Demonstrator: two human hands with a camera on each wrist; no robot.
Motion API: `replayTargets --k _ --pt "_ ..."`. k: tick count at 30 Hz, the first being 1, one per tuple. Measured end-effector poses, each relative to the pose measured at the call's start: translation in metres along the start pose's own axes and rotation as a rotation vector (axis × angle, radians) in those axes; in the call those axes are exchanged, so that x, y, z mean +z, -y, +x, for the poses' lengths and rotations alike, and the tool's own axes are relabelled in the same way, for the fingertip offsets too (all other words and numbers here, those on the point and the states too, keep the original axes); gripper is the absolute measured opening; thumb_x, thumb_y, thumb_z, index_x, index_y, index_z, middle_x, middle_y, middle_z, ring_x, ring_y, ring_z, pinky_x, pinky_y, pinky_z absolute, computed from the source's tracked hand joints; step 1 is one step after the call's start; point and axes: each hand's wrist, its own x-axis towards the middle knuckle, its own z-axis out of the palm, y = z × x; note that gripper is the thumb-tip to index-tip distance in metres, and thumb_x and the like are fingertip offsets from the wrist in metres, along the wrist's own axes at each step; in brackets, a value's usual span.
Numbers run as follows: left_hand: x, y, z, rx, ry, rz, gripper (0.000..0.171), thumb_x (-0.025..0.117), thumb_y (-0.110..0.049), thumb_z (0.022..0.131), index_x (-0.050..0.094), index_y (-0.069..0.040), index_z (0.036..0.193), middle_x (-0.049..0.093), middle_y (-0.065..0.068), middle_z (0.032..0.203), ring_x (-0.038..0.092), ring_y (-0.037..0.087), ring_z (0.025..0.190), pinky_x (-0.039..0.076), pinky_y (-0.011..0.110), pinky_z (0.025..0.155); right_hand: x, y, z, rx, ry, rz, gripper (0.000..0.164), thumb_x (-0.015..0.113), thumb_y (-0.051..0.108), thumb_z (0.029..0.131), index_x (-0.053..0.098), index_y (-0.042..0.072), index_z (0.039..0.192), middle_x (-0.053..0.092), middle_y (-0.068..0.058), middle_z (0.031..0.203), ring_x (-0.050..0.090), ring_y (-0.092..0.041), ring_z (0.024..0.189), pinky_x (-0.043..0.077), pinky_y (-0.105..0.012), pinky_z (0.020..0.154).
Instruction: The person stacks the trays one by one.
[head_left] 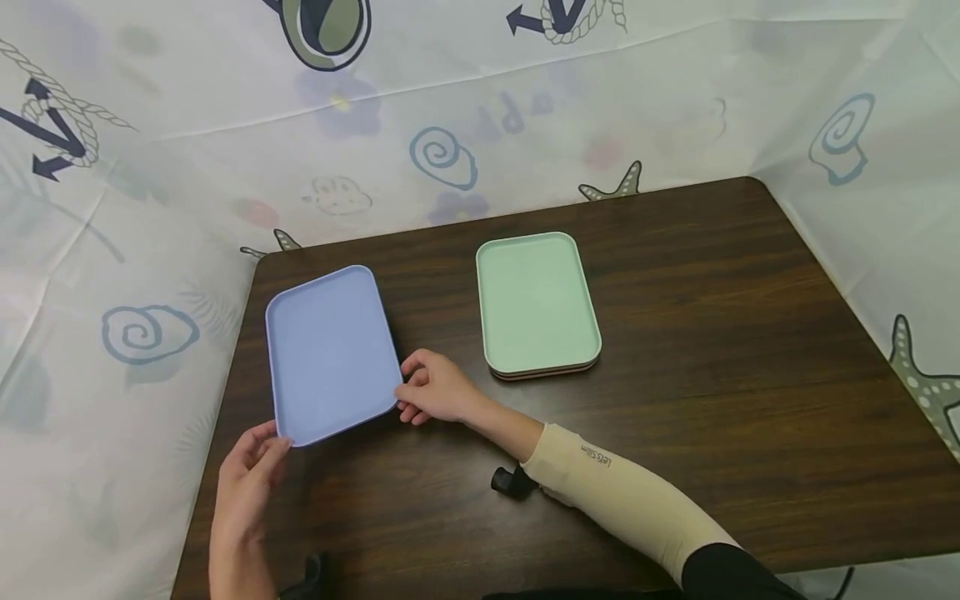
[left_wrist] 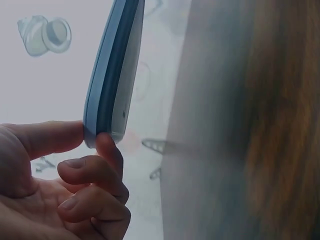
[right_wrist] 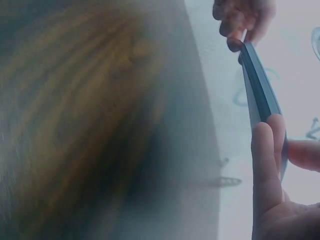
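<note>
A rectangular blue tray with rounded corners is held between both hands over the left part of the table. My left hand pinches its near left corner, thumb on top and fingers beneath. At the near right corner, my right hand grips the rim the same way. Both wrist views show the tray edge-on, apart from the dark tabletop. To the right, a light green tray lies on top of a small stack, with brownish rims showing under it.
The dark wood-grain table has white printed cloth hanging behind it and at both sides. A small black object shows beside the right forearm, which wears a beige sleeve. Another dark piece is near the left wrist.
</note>
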Motion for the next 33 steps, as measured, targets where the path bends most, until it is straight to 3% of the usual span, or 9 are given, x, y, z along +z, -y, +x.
replayTargets --k 10,12,17,19,24,29,33 --pt "0.026 -0.025 -0.013 0.167 0.163 -0.116 0.025 0.057 -0.006 0.099 0.046 -0.001 0.120 0.060 -0.005 0.079 0.040 0.011 0.057 0.024 0.033 0.050 -0.044 0.024 -0.021 -0.026 0.037 -0.060 0.026 0.061 -0.001 0.092 0.047 -0.002 0.113 0.065 -0.032 0.089 0.067 -0.019 0.061 0.057 -0.037 0.061" --pt "0.033 -0.029 -0.014 0.176 0.194 -0.118 0.026 0.057 -0.006 0.098 0.044 0.000 0.121 0.061 -0.004 0.080 0.039 0.011 0.057 0.024 0.033 0.050 -0.055 0.029 -0.027 -0.029 0.035 -0.073 0.026 0.061 -0.001 0.091 0.047 -0.002 0.113 0.065 -0.033 0.090 0.067 -0.020 0.062 0.058 -0.039 0.062" --pt "0.055 -0.040 -0.015 0.191 0.269 -0.111 0.028 0.058 -0.007 0.098 0.043 0.001 0.121 0.062 -0.001 0.084 0.037 0.012 0.058 0.026 0.030 0.051 -0.082 0.034 -0.041 -0.039 0.008 -0.066 0.026 0.063 -0.002 0.089 0.049 -0.003 0.111 0.067 -0.022 0.080 0.067 -0.025 0.063 0.057 -0.047 0.065" --pt "0.063 -0.044 -0.014 0.198 0.298 -0.106 0.028 0.058 -0.007 0.098 0.043 0.001 0.121 0.062 0.000 0.085 0.036 0.012 0.057 0.027 0.028 0.051 -0.092 0.034 -0.046 -0.043 -0.005 -0.053 0.026 0.063 -0.002 0.089 0.049 -0.004 0.111 0.066 -0.020 0.078 0.067 -0.027 0.063 0.057 -0.046 0.064" --pt "0.083 -0.050 -0.014 0.220 0.376 -0.099 0.028 0.058 -0.006 0.098 0.042 0.002 0.120 0.063 0.001 0.085 0.034 0.010 0.055 0.028 0.025 0.050 -0.116 0.031 -0.060 -0.040 -0.032 -0.045 0.028 0.065 -0.001 0.088 0.050 -0.006 0.112 0.066 -0.029 0.084 0.067 -0.027 0.064 0.057 -0.038 0.061" --pt "0.107 -0.055 -0.014 0.250 0.431 -0.096 0.026 0.057 -0.003 0.097 0.042 0.002 0.118 0.061 0.005 0.085 0.034 0.010 0.054 0.028 0.024 0.050 -0.140 0.028 -0.076 -0.023 -0.053 -0.048 0.031 0.067 0.002 0.088 0.051 -0.008 0.113 0.068 -0.024 0.083 0.068 -0.026 0.065 0.057 -0.039 0.062" --pt "0.128 -0.058 -0.015 0.255 0.466 -0.089 0.028 0.060 -0.002 0.095 0.042 0.002 0.116 0.059 0.017 0.090 0.045 0.014 0.060 0.031 0.025 0.057 -0.161 0.024 -0.090 -0.010 -0.083 -0.073 0.033 0.068 0.005 0.089 0.051 -0.008 0.115 0.069 -0.018 0.081 0.068 -0.024 0.067 0.057 -0.039 0.064"
